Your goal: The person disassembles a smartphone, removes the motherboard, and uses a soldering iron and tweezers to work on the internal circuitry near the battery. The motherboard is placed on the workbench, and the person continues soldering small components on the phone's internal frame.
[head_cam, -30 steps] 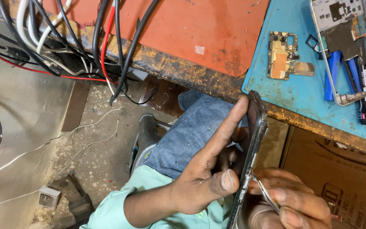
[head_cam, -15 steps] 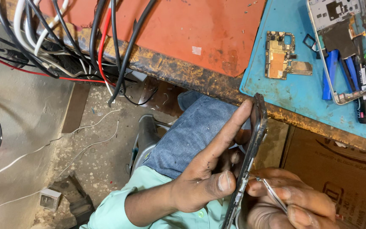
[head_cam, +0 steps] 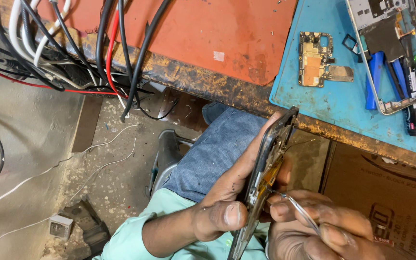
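My left hand (head_cam: pixel 222 204) grips an opened phone frame (head_cam: pixel 266 173) edge-on, thumb on its near side and index finger stretched along its back, over my lap. My right hand (head_cam: pixel 323 226) pinches metal tweezers (head_cam: pixel 294 204) whose tips touch the inside of the frame near a yellowish flex part. A thin wire (head_cam: pixel 299 143) sticks out of the frame's upper part. On the blue mat (head_cam: pixel 333 101) above lie a loose circuit board (head_cam: pixel 314 60) and another stripped phone body (head_cam: pixel 391 48).
An orange bench top (head_cam: pixel 208 33) with a rusty front edge runs across the top. Several black, white and red cables (head_cam: pixel 73 53) hang off its left end. Blue-handled tools (head_cam: pixel 376 82) lie under the stripped phone. A cardboard box (head_cam: pixel 391 202) stands at right; a white socket (head_cam: pixel 61 226) lies on the concrete floor.
The tweezers in my right hand have moved up and in, their tips now against the inside of the frame. My left hand keeps the same hold on the frame.
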